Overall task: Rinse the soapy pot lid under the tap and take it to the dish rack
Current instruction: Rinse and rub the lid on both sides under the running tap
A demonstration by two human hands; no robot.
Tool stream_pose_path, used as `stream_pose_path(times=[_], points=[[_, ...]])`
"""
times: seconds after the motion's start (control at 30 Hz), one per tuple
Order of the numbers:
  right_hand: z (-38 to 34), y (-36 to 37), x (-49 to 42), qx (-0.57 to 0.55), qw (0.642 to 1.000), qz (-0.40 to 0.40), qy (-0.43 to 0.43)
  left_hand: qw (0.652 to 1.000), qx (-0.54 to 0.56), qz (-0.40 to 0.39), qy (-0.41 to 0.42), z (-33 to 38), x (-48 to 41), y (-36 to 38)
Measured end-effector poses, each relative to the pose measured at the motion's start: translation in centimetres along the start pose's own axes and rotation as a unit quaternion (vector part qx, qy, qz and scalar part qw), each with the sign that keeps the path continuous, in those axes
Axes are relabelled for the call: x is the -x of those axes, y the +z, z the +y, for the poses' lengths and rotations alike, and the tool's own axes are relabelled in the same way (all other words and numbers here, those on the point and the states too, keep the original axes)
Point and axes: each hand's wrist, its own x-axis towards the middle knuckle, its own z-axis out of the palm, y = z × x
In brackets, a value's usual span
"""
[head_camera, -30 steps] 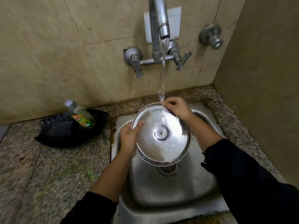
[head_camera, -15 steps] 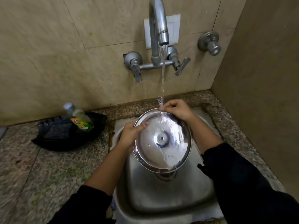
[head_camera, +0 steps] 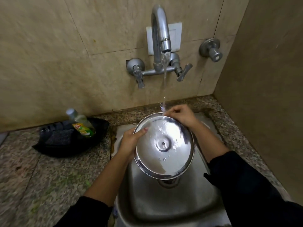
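A round steel pot lid (head_camera: 164,146) is held tilted over the steel sink (head_camera: 164,202), its inner side facing me. My left hand (head_camera: 131,141) grips its left rim, thumb on the inner face. My right hand (head_camera: 180,117) pinches the top rim. Water runs from the tap (head_camera: 161,30) in a thin stream and lands on the lid's upper edge beside my right fingers, spreading down the metal. Droplets sit near the lid's centre rivet.
A black tray (head_camera: 70,141) on the granite counter (head_camera: 32,185) left of the sink holds a dish-soap bottle (head_camera: 81,124) and a dark scrubber (head_camera: 59,136). Tap handles (head_camera: 182,72) and a wall valve (head_camera: 212,49) are on the tiled wall. A side wall closes the right.
The lid has stayed under the stream with both hands in much the same grip; water now spreads further over its upper face. The camera view has shifted slightly downward.
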Motion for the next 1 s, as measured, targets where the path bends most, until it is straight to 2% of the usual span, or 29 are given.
stream_pose_path(times=[0.17,0.2,0.27,0.37,0.43,0.5,0.57,0.67,0.73,0.87,0.93,1.0], points=[[-2.8,3.2,0.3,0.123,0.986,-0.087,-0.066,1.000,-0.013,-0.015,0.023,0.5,0.2,2.4],[-2.8,3.1,0.3,0.120,0.986,-0.088,-0.069,1.000,-0.010,-0.014,0.024,0.3,0.2,2.3],[-1.8,2.0,0.2,0.056,0.996,-0.051,-0.042,0.999,-0.006,0.000,0.032,-0.1,0.4,1.6],[0.5,-0.1,0.2,-0.046,0.997,0.052,0.018,0.998,0.039,0.032,0.029,-0.9,0.6,0.1],[0.9,-0.4,0.3,-0.057,0.996,0.070,0.022,0.999,0.035,0.016,0.022,-0.8,0.6,-0.2],[-0.1,0.1,0.4,-0.044,0.998,0.034,0.001,0.999,-0.027,-0.032,0.017,0.1,0.2,0.1],[-1.6,1.4,0.5,-0.002,0.998,-0.052,-0.035,0.992,-0.092,-0.086,0.020,1.1,-0.1,1.0],[-2.8,3.3,0.3,0.055,0.989,-0.119,-0.071,0.988,-0.112,-0.100,0.019,1.6,-0.8,1.7],[-2.7,2.9,0.3,0.026,0.993,-0.097,-0.057,0.991,-0.102,-0.082,0.027,1.2,-1.0,1.5],[-0.7,0.3,0.4,-0.072,0.997,-0.009,0.026,0.998,-0.053,-0.035,0.024,0.2,-0.3,0.3],[-0.3,0.4,0.5,-0.069,0.997,0.013,0.040,0.999,-0.037,-0.032,0.012,0.2,-0.1,0.1],[-0.5,1.3,0.4,-0.047,0.998,0.006,0.030,0.997,-0.066,-0.036,0.010,0.8,-0.3,0.5]])
